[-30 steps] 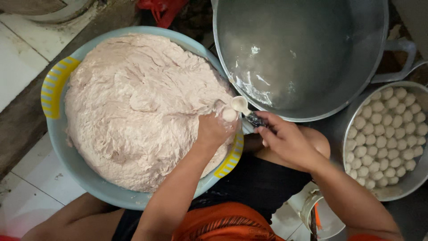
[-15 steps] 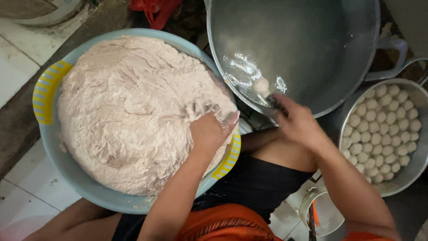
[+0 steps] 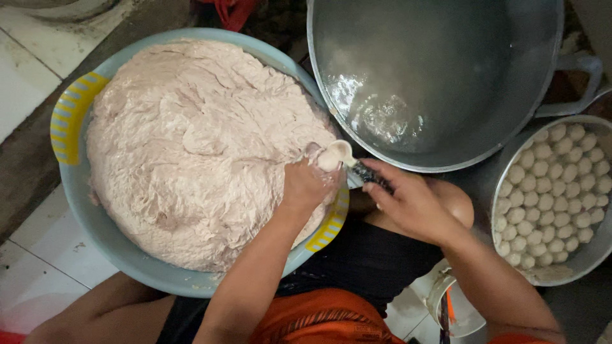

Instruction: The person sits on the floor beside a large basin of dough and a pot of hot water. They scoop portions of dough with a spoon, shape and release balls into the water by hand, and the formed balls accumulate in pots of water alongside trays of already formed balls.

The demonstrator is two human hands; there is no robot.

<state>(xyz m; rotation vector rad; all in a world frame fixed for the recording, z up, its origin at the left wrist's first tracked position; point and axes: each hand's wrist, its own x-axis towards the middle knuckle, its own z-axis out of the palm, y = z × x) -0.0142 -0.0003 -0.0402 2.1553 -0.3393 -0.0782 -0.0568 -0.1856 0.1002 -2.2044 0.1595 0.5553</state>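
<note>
Squeezing pale paste [image 3: 191, 146] at the near right edge of the blue basin [image 3: 70, 191], the left hand [image 3: 306, 188] keeps its fingers clenched on a lump that bulges out above the fist. The right hand [image 3: 414, 204] grips a spoon [image 3: 347, 159] whose bowl touches that lump. A slack squeeze could let the soft ball smear, or a tilted spoon could drop it short of the water-filled pot [image 3: 446, 64] just beyond
</note>
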